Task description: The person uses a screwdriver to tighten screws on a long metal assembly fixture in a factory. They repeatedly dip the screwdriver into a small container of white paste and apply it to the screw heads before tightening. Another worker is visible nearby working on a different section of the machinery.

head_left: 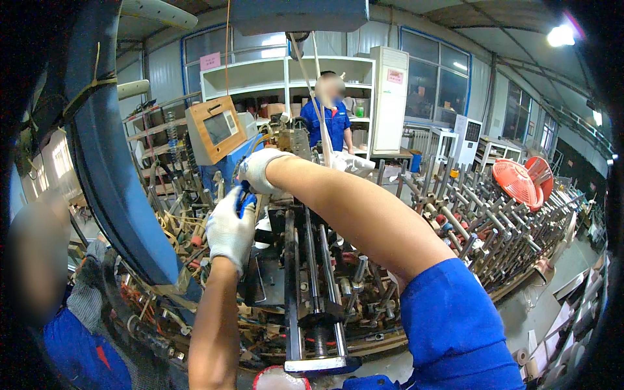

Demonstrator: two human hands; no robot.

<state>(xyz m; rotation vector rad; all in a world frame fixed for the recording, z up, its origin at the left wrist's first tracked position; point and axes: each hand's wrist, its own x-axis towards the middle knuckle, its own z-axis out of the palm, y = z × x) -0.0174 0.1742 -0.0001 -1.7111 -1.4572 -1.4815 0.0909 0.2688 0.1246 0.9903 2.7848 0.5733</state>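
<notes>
Left hand: our gloved left hand (pixel 229 229) is wrapped round a blue-handled tool (pixel 245 197).
Right hand: the right hand (pixel 259 169) reaches in; grip unclear.
Tool spot: above the machine's steel rods (pixel 312 260).

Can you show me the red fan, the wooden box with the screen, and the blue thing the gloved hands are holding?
Red fan (pixel 517 182), head view, middle of its grille.
Wooden box (pixel 214 130), head view, its screen face.
Blue thing (pixel 246 200), head view, the part showing between the gloves.
</notes>
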